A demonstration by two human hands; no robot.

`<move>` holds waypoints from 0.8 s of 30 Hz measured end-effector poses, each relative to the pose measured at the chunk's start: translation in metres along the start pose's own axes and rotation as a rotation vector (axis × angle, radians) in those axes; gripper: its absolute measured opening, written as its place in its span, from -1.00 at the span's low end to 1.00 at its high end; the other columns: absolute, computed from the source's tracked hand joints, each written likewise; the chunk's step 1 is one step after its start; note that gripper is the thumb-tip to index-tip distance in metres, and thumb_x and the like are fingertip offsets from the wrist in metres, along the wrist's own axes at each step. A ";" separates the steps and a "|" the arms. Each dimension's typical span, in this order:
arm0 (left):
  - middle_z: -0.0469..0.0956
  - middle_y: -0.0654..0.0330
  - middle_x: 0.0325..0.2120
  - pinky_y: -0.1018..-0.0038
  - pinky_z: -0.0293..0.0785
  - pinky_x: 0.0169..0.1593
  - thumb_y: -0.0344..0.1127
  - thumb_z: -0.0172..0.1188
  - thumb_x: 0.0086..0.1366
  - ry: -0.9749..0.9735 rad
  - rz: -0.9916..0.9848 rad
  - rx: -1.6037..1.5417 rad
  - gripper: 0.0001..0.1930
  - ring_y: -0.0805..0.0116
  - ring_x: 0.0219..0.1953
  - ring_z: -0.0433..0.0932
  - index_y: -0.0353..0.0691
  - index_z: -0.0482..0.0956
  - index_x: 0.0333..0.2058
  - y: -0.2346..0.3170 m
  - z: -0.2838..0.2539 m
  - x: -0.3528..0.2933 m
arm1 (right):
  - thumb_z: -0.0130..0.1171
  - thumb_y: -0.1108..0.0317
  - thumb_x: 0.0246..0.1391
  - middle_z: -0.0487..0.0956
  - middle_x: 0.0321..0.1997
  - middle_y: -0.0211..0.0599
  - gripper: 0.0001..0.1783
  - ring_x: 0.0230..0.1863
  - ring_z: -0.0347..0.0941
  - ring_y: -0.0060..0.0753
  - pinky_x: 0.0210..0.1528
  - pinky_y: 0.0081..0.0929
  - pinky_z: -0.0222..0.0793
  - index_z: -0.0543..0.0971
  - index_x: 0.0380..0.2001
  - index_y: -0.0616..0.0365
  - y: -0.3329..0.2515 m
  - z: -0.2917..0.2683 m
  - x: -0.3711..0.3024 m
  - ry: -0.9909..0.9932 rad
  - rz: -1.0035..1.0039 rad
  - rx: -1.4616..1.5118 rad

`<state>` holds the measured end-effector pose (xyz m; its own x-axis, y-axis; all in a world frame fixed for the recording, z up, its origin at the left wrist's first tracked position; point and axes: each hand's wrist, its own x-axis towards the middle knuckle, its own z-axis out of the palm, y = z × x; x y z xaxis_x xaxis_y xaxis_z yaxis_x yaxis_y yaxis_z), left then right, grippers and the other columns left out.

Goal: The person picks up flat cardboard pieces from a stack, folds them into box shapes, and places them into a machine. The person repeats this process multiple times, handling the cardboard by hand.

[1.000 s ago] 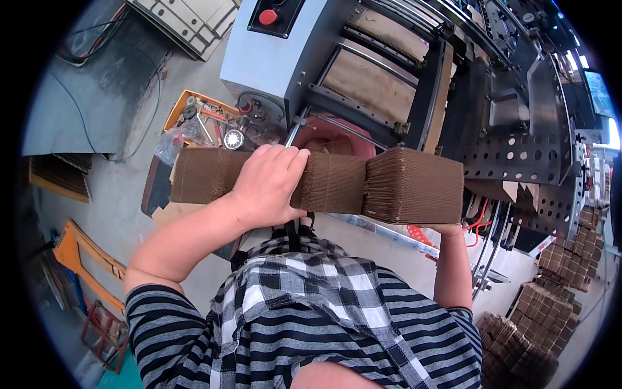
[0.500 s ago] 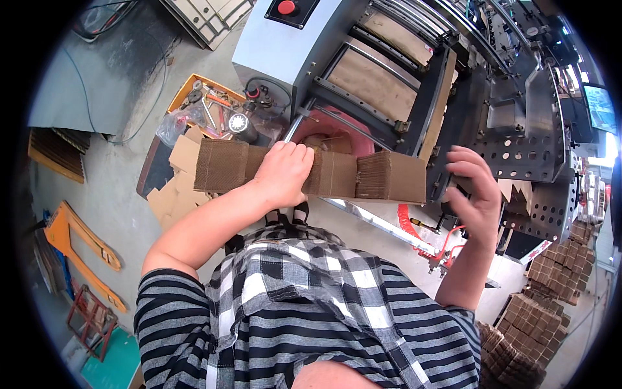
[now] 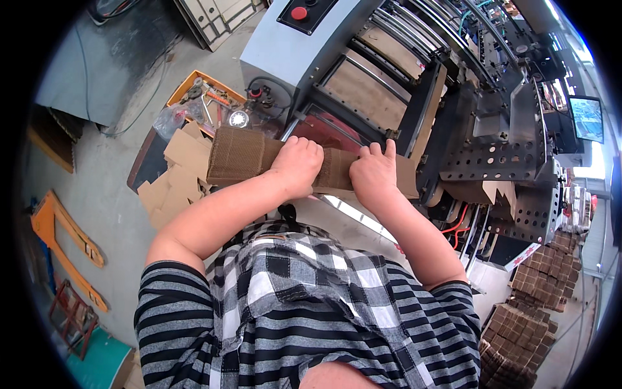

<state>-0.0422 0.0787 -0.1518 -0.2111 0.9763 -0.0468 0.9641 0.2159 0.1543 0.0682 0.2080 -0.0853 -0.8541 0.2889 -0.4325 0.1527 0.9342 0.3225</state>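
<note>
The stack (image 3: 336,168) lies near the view's centre. The left hand's (image 3: 298,168) grip is clamped over it; at that hand's 3 o'clock the right hand (image 3: 376,177) touches it, its grip's closure unclear. From the stack, cardboard pieces (image 3: 175,185) lie at 9, a tool tray (image 3: 182,89) at 10, the machine (image 3: 363,94) at 1.

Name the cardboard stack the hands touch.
The long stack at centre, with left hand and right hand on it; the stacks at lower right are untouched.
</note>
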 end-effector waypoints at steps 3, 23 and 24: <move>0.44 0.12 -0.34 0.38 0.26 -0.05 -0.06 0.42 -0.28 0.006 0.008 0.038 -0.36 0.22 -0.20 0.42 -0.35 0.45 -0.23 0.004 -0.001 -0.001 | 0.17 0.34 -0.14 0.53 -0.25 -0.34 -0.82 -0.01 0.34 -0.25 0.27 -0.01 -0.08 0.68 -0.41 0.01 -0.001 0.007 0.005 0.085 -0.003 -0.029; 0.44 0.13 -0.34 0.39 0.26 -0.05 -0.01 0.44 -0.29 0.051 -0.001 0.066 -0.32 0.23 -0.21 0.40 -0.34 0.44 -0.22 0.005 0.024 -0.008 | 0.15 0.37 -0.25 0.58 -0.33 -0.31 -0.84 -0.15 0.47 -0.18 -0.13 -0.29 0.39 0.65 -0.52 0.07 0.054 0.027 0.045 0.157 -0.395 0.069; 0.44 0.13 -0.33 0.38 0.26 -0.04 0.00 0.44 -0.29 0.040 -0.011 0.026 -0.31 0.23 -0.19 0.41 -0.34 0.44 -0.22 0.002 0.023 -0.011 | 0.15 0.35 -0.20 0.58 -0.33 -0.26 -0.84 -0.15 0.47 -0.15 -0.11 -0.28 0.39 0.65 -0.49 0.11 0.061 0.024 0.043 0.175 -0.356 0.154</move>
<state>-0.0338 0.0678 -0.1739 -0.2279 0.9737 -0.0092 0.9654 0.2271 0.1279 0.0531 0.2825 -0.1039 -0.9366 -0.0849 -0.3399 -0.1059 0.9934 0.0437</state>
